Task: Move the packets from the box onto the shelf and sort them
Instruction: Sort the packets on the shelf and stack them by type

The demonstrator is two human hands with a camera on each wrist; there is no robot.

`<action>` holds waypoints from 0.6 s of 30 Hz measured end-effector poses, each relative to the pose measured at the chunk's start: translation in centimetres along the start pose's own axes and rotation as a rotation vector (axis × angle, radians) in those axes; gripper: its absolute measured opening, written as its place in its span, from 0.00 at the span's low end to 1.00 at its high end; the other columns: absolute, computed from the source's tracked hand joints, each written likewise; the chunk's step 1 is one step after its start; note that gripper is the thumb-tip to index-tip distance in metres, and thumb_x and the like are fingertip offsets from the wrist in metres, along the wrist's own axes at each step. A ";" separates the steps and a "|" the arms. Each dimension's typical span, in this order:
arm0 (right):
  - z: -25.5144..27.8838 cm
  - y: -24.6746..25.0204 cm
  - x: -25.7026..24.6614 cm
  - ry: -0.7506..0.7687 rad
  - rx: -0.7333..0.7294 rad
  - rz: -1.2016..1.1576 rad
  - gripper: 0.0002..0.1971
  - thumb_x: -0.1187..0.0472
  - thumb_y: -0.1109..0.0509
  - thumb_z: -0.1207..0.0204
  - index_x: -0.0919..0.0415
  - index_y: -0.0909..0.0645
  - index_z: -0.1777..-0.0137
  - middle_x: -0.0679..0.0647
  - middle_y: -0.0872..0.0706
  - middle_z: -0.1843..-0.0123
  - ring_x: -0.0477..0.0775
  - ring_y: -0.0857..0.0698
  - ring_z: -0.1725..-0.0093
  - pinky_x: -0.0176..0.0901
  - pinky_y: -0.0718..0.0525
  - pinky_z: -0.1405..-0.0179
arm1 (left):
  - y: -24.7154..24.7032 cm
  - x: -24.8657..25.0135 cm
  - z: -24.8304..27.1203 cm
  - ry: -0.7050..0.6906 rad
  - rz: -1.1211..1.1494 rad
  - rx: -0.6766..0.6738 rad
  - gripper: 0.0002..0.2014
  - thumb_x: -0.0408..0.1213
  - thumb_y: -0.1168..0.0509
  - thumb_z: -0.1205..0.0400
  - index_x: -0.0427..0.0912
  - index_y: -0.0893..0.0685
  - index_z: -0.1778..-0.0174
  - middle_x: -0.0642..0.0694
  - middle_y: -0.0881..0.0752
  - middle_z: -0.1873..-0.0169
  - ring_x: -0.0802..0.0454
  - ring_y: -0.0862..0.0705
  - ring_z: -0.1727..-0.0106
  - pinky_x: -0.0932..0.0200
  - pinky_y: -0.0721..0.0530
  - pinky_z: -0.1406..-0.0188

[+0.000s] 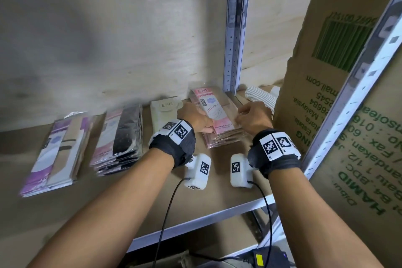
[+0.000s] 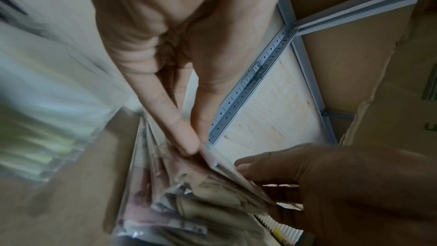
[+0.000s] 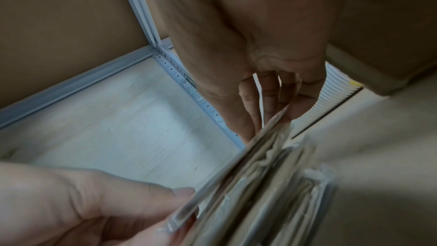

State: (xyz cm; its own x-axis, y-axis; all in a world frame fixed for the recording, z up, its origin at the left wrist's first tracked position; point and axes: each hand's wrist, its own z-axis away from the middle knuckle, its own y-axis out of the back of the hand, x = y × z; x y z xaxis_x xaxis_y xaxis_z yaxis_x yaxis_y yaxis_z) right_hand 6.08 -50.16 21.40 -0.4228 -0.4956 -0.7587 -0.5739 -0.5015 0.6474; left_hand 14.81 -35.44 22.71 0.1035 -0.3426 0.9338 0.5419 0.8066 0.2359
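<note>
A stack of pink packets [image 1: 219, 124] lies on the brown shelf board [image 1: 108, 202], near the back right. My left hand [image 1: 195, 121] grips its left edge, thumb and forefinger pinching the top packets [image 2: 189, 203]. My right hand [image 1: 252, 116] holds the right edge with curled fingers, which reach down beside the stack [image 3: 272, 184]. Left of it lie a cream packet [image 1: 164, 113], a black-and-pink stack [image 1: 119, 141] and a purple stack [image 1: 56, 154]. The box the packets come from cannot be told apart here.
A tall printed cardboard box [image 1: 326, 82] stands close on the right, behind a slanting metal upright [image 1: 359, 85]. A white ribbed roll [image 1: 261, 95] lies behind my right hand. Another grey upright [image 1: 236, 28] rises at the back against the plywood wall.
</note>
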 end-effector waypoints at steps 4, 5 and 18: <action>0.0 -0.2 -0.1 0.020 -0.012 0.000 0.16 0.66 0.22 0.27 0.63 0.12 0.39 0.58 0.11 0.39 0.57 0.15 0.40 0.44 0.17 0.35 | 0.0 -0.1 0.0 -0.034 -0.089 0.079 0.11 0.19 0.29 0.23 0.24 0.16 0.45 0.27 0.12 0.45 0.36 0.09 0.48 0.42 0.09 0.48; 0.0 -0.3 -0.1 0.026 -0.013 -0.001 0.16 0.65 0.22 0.28 0.63 0.12 0.40 0.58 0.11 0.40 0.56 0.14 0.40 0.43 0.17 0.37 | 0.0 -0.2 0.1 -0.051 -0.125 0.097 0.12 0.20 0.30 0.23 0.23 0.16 0.43 0.28 0.11 0.46 0.37 0.09 0.48 0.44 0.08 0.50; -0.2 -1.3 0.2 -0.066 -0.142 0.000 0.18 0.59 0.29 0.23 0.60 0.14 0.34 0.58 0.12 0.38 0.58 0.16 0.38 0.45 0.18 0.35 | -0.6 0.4 0.2 0.028 -0.411 0.129 0.23 0.29 0.25 0.22 0.29 0.19 0.32 0.33 0.13 0.37 0.38 0.11 0.41 0.46 0.11 0.41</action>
State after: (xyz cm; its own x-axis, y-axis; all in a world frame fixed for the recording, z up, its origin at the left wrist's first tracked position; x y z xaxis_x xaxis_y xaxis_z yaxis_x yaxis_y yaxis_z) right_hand 6.82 -49.76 20.43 -0.4704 -0.4502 -0.7590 -0.4709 -0.5993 0.6474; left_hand 14.39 -35.96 22.97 -0.0759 -0.6596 0.7478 0.4340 0.6533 0.6203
